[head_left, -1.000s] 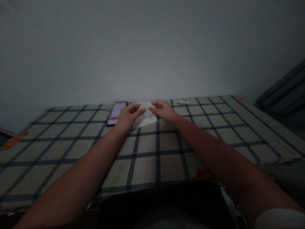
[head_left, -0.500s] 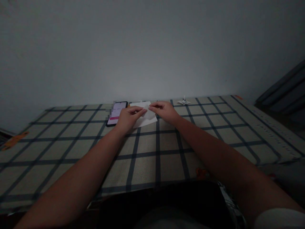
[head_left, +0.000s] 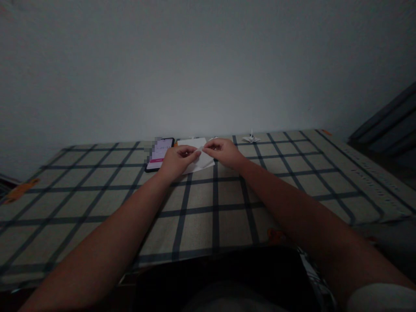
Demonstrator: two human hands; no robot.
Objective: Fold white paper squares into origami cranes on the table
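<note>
My left hand (head_left: 178,161) is closed, thumb and fingers pinching one side of a small piece of white paper (head_left: 204,161). From the other side, my right hand (head_left: 225,152) pinches the same paper between thumb and forefinger. The fingertips of both hands almost meet. Beneath and behind lies a flat white sheet (head_left: 195,142), partly covered by my hands. In the dim light I cannot make out the folds of the held paper.
Just left of my left hand lies a phone (head_left: 159,154) with its screen lit. A small folded white paper shape (head_left: 251,138) sits near the wall (head_left: 208,69), to the right. A checked cloth (head_left: 201,234) covers the table. Dark grey folds hang at the far right.
The fingertips have shifted slightly and the small paper between them has tilted a little. Both hands keep their pinch, and nothing else has moved noticeably.
</note>
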